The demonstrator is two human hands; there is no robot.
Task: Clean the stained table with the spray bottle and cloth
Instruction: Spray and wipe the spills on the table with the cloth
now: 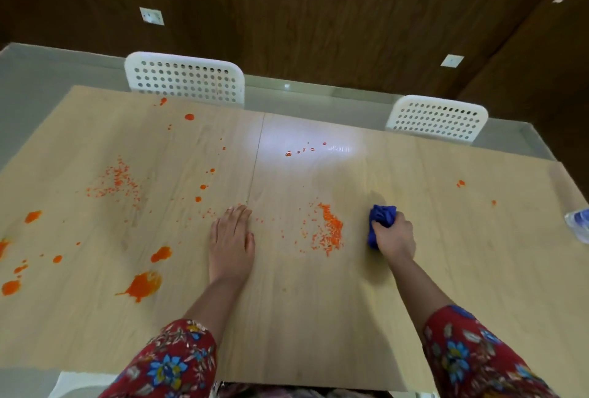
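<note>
A light wooden table is spattered with orange stains. Big orange blobs lie at the near left, and a heap of orange crumbs sits in the middle between my hands. My right hand grips a bunched blue cloth and holds it down on the table, right of the crumbs. My left hand rests flat on the table with straight fingers, left of the crumbs. The spray bottle lies at the right edge, mostly cut off by the frame.
Two white perforated chairs stand at the table's far side. More orange crumbs and drops are spread over the left and far middle. Small spots mark the right side.
</note>
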